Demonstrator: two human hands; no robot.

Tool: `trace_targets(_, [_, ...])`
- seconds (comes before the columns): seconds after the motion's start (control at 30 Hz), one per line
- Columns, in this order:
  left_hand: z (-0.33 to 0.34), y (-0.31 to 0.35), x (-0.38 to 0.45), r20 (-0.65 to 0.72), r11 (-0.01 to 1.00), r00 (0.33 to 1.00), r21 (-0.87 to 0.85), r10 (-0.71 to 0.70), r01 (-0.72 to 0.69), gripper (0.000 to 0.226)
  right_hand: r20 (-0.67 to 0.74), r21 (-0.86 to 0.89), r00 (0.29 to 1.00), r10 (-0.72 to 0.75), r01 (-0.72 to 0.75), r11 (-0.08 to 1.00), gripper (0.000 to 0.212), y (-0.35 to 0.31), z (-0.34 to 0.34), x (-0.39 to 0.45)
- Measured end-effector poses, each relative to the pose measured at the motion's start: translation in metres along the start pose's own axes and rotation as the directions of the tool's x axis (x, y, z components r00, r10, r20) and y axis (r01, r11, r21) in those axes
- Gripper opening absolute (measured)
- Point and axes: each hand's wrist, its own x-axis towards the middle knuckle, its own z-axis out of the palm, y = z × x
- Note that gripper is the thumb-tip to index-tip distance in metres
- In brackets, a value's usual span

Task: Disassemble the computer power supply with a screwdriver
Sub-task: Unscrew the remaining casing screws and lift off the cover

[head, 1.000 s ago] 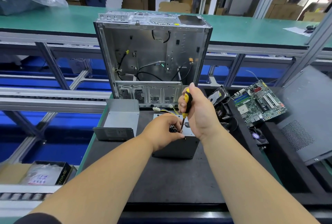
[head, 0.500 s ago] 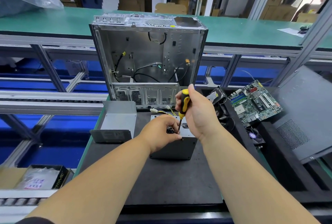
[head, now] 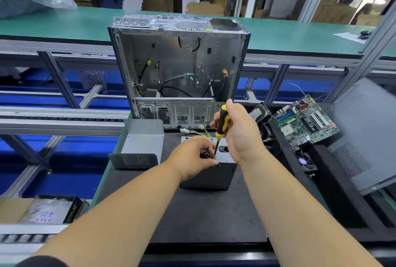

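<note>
Grey metal power supply [head: 211, 175] sits on the black mat [head: 192, 219], just in front of the open computer case [head: 177, 69], its honeycomb vent face turned up. Left hand [head: 192, 159] curls its fingers over that top edge. Right hand [head: 237, 131] clamps around the yellow-and-black screwdriver [head: 221, 126], near upright, tip down by the vent.
</note>
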Motion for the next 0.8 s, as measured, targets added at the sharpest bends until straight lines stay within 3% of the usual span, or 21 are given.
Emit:
trace_targets(0.2, [0.001,-0.001,0.000,-0.008,1.000,1.000,0.003,-0.016,0.016,0.022,-0.027,0.165,0.997,0.075,-0.070,0.984,0.044,-0.001,0.003,-0.002])
trace_targets(0.37, [0.001,-0.001,0.000,-0.007,1.000,1.000,0.005,0.025,-0.025,0.032,0.046,0.140,0.995,0.090,-0.095,0.986,0.056,0.000,0.014,-0.006])
trace_targets(0.53, [0.002,-0.003,0.000,-0.022,0.999,0.999,0.017,0.047,-0.046,0.023,0.089,-0.112,0.996,0.013,-0.003,0.994,0.031,0.005,0.021,-0.009])
trace_targets(0.7, [0.001,0.000,-0.001,-0.004,0.999,1.000,-0.025,0.020,-0.020,0.033,0.025,-0.061,0.999,0.031,-0.030,0.998,0.028,-0.001,0.008,-0.003])
trace_targets(0.8, [0.001,0.001,-0.002,0.000,1.000,1.000,-0.031,0.001,-0.001,0.028,0.022,-0.056,0.999,0.031,-0.030,0.998,0.028,-0.004,0.001,0.000])
